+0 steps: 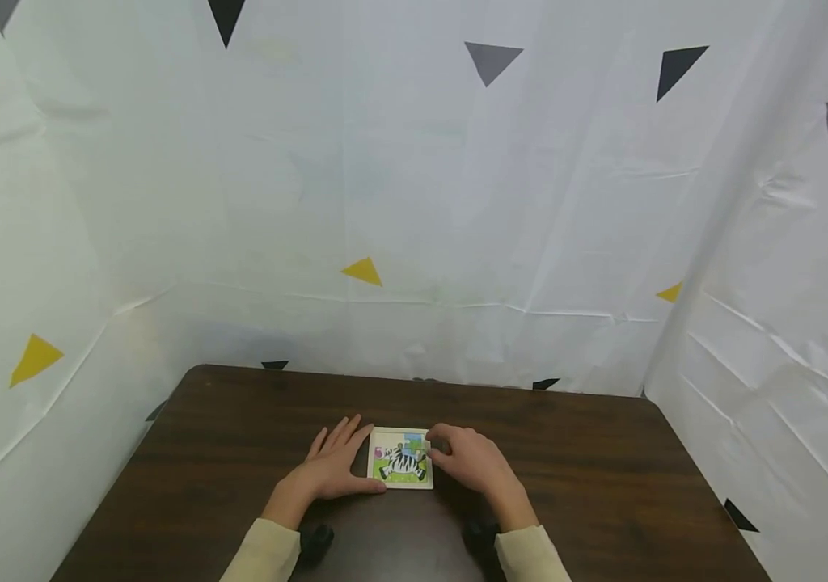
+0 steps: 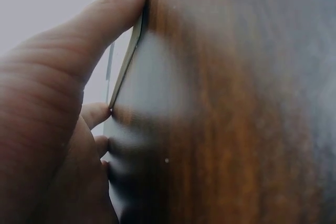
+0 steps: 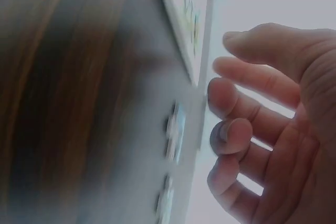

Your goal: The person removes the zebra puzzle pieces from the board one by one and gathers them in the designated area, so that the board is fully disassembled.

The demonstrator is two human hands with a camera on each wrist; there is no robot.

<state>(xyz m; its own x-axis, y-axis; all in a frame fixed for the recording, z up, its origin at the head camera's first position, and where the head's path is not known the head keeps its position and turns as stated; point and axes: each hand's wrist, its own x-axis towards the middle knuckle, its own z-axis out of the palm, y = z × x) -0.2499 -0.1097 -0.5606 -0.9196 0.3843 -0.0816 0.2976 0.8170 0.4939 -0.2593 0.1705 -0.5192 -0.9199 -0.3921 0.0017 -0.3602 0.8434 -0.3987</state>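
A square zebra jigsaw puzzle (image 1: 401,461) in a pale wooden frame lies flat on the table. My left hand (image 1: 331,469) rests along its left side, fingers spread and straight, the thumb at the near edge and the index fingertip by the far left corner. In the left wrist view the thumb (image 2: 113,11) touches the frame's edge. At the right edge hovers my right hand (image 1: 471,458), fingers loosely bent. The right wrist view shows nothing between its thumb and fingers. Two small puzzle pieces (image 3: 176,132) lie on the table below that hand, hidden from the head view.
The dark wooden table (image 1: 603,477) has rounded far corners. White sheeting (image 1: 414,186) with grey, black and yellow triangles hangs behind it and at both sides. Dark bands or devices (image 1: 315,543) sit under the wrists.
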